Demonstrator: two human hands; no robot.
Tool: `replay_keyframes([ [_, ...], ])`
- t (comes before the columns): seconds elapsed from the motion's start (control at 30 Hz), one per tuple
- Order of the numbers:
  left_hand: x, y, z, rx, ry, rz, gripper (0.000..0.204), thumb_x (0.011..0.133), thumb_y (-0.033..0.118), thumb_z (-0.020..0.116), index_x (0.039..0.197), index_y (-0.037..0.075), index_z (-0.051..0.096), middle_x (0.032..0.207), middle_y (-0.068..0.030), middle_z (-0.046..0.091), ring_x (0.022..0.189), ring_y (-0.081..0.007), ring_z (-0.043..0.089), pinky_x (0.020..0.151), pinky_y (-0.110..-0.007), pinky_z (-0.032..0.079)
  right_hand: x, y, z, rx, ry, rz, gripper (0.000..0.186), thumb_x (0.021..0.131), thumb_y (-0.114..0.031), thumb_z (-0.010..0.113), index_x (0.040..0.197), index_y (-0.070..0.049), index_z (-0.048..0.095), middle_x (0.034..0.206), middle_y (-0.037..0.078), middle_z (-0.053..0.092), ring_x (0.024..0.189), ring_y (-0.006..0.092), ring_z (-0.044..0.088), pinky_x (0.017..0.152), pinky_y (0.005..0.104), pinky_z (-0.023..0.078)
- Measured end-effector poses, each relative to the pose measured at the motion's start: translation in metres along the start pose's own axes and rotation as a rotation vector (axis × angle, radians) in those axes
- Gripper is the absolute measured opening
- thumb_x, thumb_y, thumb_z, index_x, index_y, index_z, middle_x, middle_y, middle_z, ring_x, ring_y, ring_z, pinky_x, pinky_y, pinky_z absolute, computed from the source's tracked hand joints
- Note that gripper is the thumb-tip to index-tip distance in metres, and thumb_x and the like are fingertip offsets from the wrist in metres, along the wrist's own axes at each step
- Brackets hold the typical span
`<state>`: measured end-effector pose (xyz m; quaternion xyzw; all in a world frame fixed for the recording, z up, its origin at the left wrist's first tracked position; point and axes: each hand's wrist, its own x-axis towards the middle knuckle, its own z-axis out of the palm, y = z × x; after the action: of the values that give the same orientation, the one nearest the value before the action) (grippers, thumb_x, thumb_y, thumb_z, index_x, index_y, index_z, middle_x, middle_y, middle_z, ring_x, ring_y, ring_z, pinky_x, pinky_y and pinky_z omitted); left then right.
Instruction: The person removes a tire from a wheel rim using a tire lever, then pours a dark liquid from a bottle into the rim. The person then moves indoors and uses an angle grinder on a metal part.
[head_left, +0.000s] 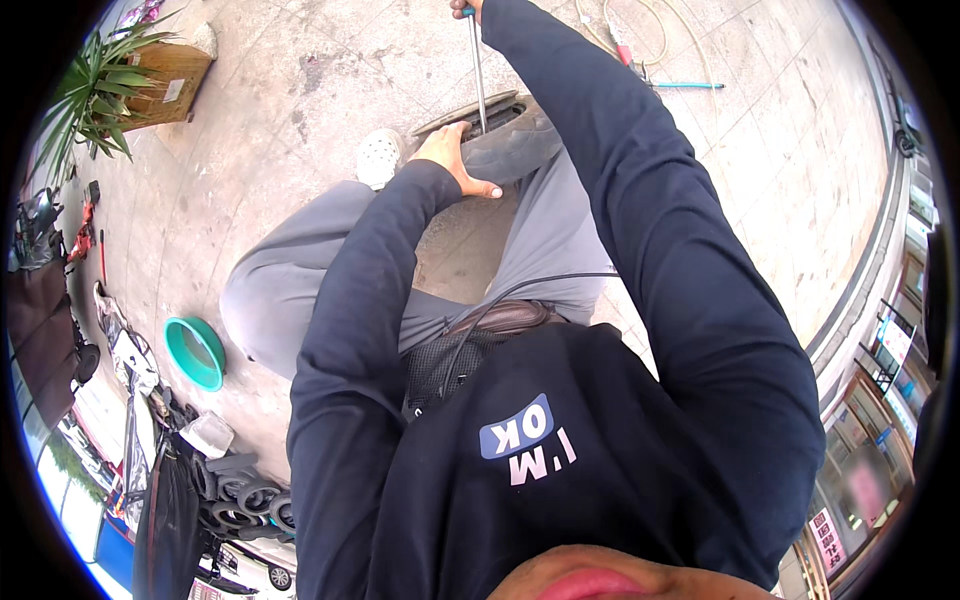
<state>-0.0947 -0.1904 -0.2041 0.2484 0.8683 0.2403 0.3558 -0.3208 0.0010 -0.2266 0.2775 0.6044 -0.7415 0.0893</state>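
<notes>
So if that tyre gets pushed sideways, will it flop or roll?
The tyre looks like thick rubber, so probably stiff. It stands on edge, so it may roll or tip once the left hand lets go. The metal bar levered into it probably steadies it.

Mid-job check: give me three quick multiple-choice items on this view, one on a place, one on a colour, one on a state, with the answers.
1. Where does the left hand rest?
A. on the tyre
B. on the potted plant
C. on the hose

2. What colour is the basin on the pavement?
A. red
B. teal green
C. white

3. How is the right hand engaged?
A. open, empty
B. gripping the metal bar
C. flat on the ground

Answers: 1 A, its palm lies on the rubber; 2 B, rim and bowl show teal; 3 B, it closes on the bar's top end.
</notes>
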Motion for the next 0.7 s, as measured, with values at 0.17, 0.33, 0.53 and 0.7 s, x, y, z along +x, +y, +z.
replay_keyframes([
  [0.17,0.021,-0.015,-0.006,-0.067,0.083,-0.01,0.13,0.051,0.06,0.094,0.147,-0.007,0.039,0.142,-0.0279,0.052,0.135,-0.0375,0.051,0.115,-0.041,0.04,-0.148,-0.075,0.031,-0.439,-0.294,-0.321,0.05,0.084,-0.038,0.078,0.109,0.002,0.062,0.083,0.014,0.068,0.068,0.0233,0.067,0.063,0.0356,0.055],
  [0.33,0.031,-0.01,-0.022,-0.056,0.097,-0.027,0.13,0.053,0.061,0.091,0.15,-0.005,0.036,0.148,-0.0275,0.047,0.141,-0.0361,0.045,0.118,-0.04,0.037,-0.302,-0.055,-0.024,-0.372,-0.324,-0.838,0.023,0.087,-0.021,0.076,0.086,-0.004,0.06,0.079,0.005,0.062,0.075,0.0169,0.063,0.072,0.0329,0.052],
  [0.53,0.036,-0.015,-0.041,-0.054,0.073,-0.054,0.134,0.05,0.058,0.095,0.153,-0.001,0.033,0.153,-0.0254,0.042,0.144,-0.0352,0.04,0.119,-0.04,0.035,-0.387,-0.017,-0.073,-0.535,-0.427,-0.774,0.034,0.083,-0.024,0.079,0.099,-0.003,0.057,0.103,0.013,0.064,0.112,0.0376,0.063,0.108,0.0505,0.043],
  [0.7,0.038,-0.007,-0.025,0.049,0.096,0.026,0.136,0.05,0.061,0.093,0.154,-0.002,0.033,0.155,-0.0261,0.04,0.146,-0.0372,0.037,0.121,-0.041,0.032,-0.404,-0.052,-0.059,-1.174,-0.388,-0.353,0.036,0.083,-0.033,0.078,0.088,-0.003,0.059,0.097,0.014,0.066,0.1,0.0356,0.066,0.085,0.0465,0.054],
])
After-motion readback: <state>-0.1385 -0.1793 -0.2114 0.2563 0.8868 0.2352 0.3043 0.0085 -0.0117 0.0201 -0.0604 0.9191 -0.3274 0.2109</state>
